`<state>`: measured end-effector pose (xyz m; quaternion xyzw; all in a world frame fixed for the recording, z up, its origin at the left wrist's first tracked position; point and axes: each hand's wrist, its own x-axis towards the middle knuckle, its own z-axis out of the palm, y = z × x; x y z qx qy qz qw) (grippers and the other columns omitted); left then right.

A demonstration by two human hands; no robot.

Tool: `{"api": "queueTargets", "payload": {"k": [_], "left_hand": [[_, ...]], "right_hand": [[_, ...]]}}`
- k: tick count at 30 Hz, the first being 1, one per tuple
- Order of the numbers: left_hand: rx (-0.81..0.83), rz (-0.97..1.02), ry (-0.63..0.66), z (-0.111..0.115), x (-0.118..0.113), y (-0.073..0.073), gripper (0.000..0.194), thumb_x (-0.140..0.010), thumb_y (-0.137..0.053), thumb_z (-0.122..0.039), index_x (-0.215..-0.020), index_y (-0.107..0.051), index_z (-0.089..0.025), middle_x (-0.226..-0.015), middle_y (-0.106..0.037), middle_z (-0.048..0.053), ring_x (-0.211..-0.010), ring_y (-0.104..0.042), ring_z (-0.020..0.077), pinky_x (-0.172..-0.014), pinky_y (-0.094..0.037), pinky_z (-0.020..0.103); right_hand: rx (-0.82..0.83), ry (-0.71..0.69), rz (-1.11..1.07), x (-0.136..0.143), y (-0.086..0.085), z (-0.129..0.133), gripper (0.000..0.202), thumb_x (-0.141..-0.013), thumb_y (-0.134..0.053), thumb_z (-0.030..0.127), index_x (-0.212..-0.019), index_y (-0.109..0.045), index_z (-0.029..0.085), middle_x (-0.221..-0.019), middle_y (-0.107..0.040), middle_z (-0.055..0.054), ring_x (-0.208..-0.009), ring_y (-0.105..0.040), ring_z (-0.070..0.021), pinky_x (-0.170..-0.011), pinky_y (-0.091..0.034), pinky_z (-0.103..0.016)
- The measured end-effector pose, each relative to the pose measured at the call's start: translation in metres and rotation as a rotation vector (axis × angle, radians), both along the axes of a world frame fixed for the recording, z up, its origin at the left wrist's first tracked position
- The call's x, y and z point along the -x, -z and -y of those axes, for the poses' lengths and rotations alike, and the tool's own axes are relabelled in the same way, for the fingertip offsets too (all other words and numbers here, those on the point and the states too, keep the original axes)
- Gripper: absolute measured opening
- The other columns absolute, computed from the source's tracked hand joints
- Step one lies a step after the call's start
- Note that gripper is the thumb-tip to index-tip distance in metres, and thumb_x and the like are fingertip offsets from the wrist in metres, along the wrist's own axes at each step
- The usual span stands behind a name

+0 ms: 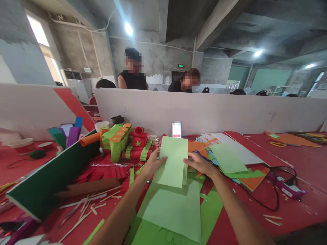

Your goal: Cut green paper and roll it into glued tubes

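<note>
A pale green sheet of paper [171, 163], which looks folded or doubled, is held up in front of me between both hands. My left hand [155, 161] pinches its left edge, thumb on the near face. On the opposite edge, my right hand [198, 162] grips it with the thumb in front; the other fingers are partly hidden behind the sheet. Below it, a larger pale green sheet [173, 207] lies on brighter green paper [213, 211] on the red tabletop.
Red and green paper models [138, 143] stand left of my hands, near a dark green board [56, 173] and scattered wooden sticks [84, 207]. Rightward lie more paper sheets [227, 158] and a purple power strip [290, 187] with a black cable. A white partition [217, 110] separates co-workers behind.
</note>
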<state>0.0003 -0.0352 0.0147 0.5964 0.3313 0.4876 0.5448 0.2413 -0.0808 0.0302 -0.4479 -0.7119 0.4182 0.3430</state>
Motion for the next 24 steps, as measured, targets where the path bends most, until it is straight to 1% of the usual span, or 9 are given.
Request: {"api": "queueTargets", "payload": {"k": [3, 5, 8, 11, 13, 14, 16, 19, 24], "left_hand": [[-0.036, -0.047, 0.087, 0.005, -0.004, 0.000, 0.048, -0.072, -0.074, -0.039, -0.111, -0.057, -0.016, -0.104, -0.071, 0.011, -0.091, -0.068, 0.0261, -0.076, -0.056, 0.035], [-0.071, -0.071, 0.142, 0.008, -0.005, -0.001, 0.050, -0.075, -0.072, -0.040, -0.116, -0.057, -0.017, -0.103, -0.070, 0.011, -0.091, -0.067, 0.0251, -0.077, -0.056, 0.035], [-0.107, -0.190, 0.191, 0.010, -0.004, 0.003, 0.046, -0.077, -0.069, -0.043, -0.115, -0.059, -0.019, -0.100, -0.068, 0.010, -0.082, -0.068, 0.0226, -0.068, -0.056, 0.032], [-0.209, -0.432, 0.220, 0.010, -0.001, 0.012, 0.043, -0.078, -0.068, -0.042, -0.114, -0.062, -0.021, -0.103, -0.068, 0.010, -0.081, -0.068, 0.0227, -0.066, -0.054, 0.031], [-0.297, -0.555, 0.248, 0.010, 0.001, 0.017, 0.039, -0.077, -0.069, -0.041, -0.111, -0.066, -0.022, -0.103, -0.069, 0.011, -0.086, -0.068, 0.0247, -0.070, -0.053, 0.032], [-0.330, -0.594, 0.269, 0.011, 0.001, 0.018, 0.037, -0.076, -0.070, -0.040, -0.108, -0.068, -0.022, -0.102, -0.071, 0.011, -0.088, -0.068, 0.0257, -0.072, -0.052, 0.032], [-0.380, -0.654, 0.319, 0.012, 0.001, 0.017, 0.034, -0.073, -0.073, -0.038, -0.103, -0.070, -0.022, -0.101, -0.072, 0.010, -0.090, -0.068, 0.0272, -0.075, -0.052, 0.033], [-0.463, -0.777, 0.367, 0.016, 0.000, 0.011, 0.037, -0.071, -0.075, -0.037, -0.105, -0.071, -0.023, -0.103, -0.072, 0.010, -0.092, -0.067, 0.0283, -0.075, -0.050, 0.032], [-0.521, -0.854, 0.367, 0.019, 0.002, 0.003, 0.042, -0.069, -0.076, -0.036, -0.109, -0.070, -0.023, -0.105, -0.071, 0.009, -0.090, -0.065, 0.0276, -0.070, -0.048, 0.029]], "right_hand": [[-0.088, 0.198, 0.108, 0.005, 0.010, -0.006, 0.023, -0.081, -0.068, 0.041, -0.092, -0.066, 0.020, -0.090, -0.071, -0.005, -0.081, -0.065, -0.0238, -0.072, -0.051, -0.034], [-0.112, 0.221, 0.055, 0.004, 0.014, -0.010, 0.020, -0.081, -0.066, 0.034, -0.097, -0.064, 0.021, -0.095, -0.072, -0.005, -0.085, -0.065, -0.0242, -0.075, -0.052, -0.035], [-0.137, 0.224, -0.098, -0.010, 0.015, -0.016, 0.031, -0.083, -0.062, 0.030, -0.113, -0.058, 0.023, -0.106, -0.070, -0.006, -0.091, -0.067, -0.0234, -0.078, -0.054, -0.036], [-0.258, 0.376, -0.067, -0.044, 0.011, -0.022, 0.036, -0.083, -0.058, 0.029, -0.118, -0.054, 0.021, -0.119, -0.066, -0.010, -0.103, -0.065, -0.0241, -0.088, -0.052, -0.038], [-0.292, 0.540, 0.095, -0.075, 0.010, -0.023, 0.036, -0.085, -0.054, 0.030, -0.120, -0.054, 0.020, -0.118, -0.066, -0.011, -0.103, -0.065, -0.0247, -0.088, -0.051, -0.038], [-0.291, 0.646, 0.232, -0.090, 0.009, -0.023, 0.037, -0.086, -0.051, 0.031, -0.122, -0.054, 0.020, -0.115, -0.068, -0.011, -0.100, -0.066, -0.0244, -0.086, -0.052, -0.037], [-0.262, 0.798, 0.351, -0.118, 0.009, -0.019, 0.043, -0.086, -0.050, 0.028, -0.128, -0.051, 0.018, -0.114, -0.067, -0.014, -0.099, -0.065, -0.0270, -0.085, -0.050, -0.039], [-0.194, 1.010, 0.511, -0.151, 0.009, -0.008, 0.041, -0.084, -0.049, 0.024, -0.125, -0.055, 0.018, -0.114, -0.066, -0.018, -0.102, -0.063, -0.0345, -0.087, -0.046, -0.047], [-0.090, 1.226, 0.656, -0.177, 0.013, 0.006, 0.044, -0.082, -0.045, 0.015, -0.123, -0.059, 0.018, -0.106, -0.067, -0.021, -0.100, -0.061, -0.0422, -0.084, -0.040, -0.060]]}}
